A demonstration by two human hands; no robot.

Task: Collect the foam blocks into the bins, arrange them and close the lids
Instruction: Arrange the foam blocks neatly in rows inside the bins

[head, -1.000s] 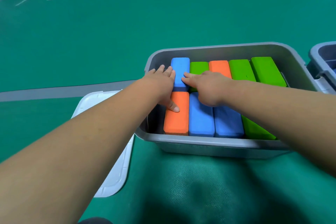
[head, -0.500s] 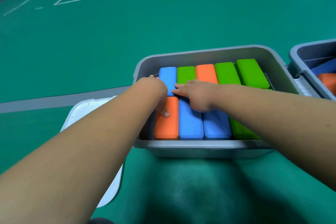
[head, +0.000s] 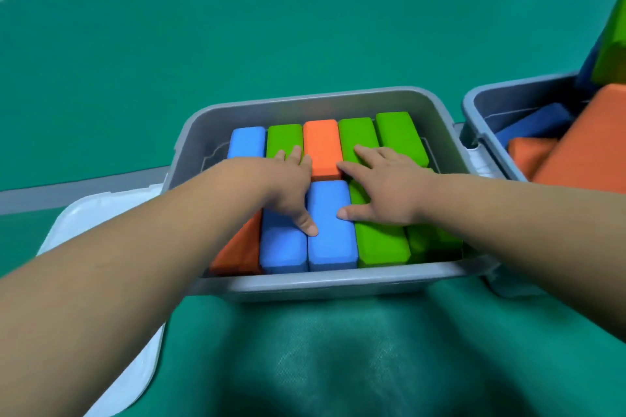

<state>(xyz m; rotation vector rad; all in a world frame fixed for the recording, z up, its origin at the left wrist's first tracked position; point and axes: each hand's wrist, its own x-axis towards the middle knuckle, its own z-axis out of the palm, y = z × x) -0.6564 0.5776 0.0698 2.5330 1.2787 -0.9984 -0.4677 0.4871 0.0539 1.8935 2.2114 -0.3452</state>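
A grey bin [head: 325,283] sits on the green floor, packed with two rows of foam blocks in blue, green and orange. My left hand [head: 289,188] lies flat on the blocks left of centre, its thumb on a near blue block [head: 330,237]. My right hand [head: 382,188] lies flat on the green blocks [head: 379,244] right of centre, fingers spread, thumb touching the same blue block. An orange block [head: 321,145] in the far row shows between the two hands. Neither hand grips anything.
A white lid [head: 101,210] lies on the floor to the left of the bin, partly under my left arm. A second grey bin [head: 474,105] at the right holds loose orange and dark blue blocks. Green court floor with white lines lies beyond.
Both hands have shifted right across the blocks, from the bin's left end toward its middle. The view has swung so the second bin shows more at the right.
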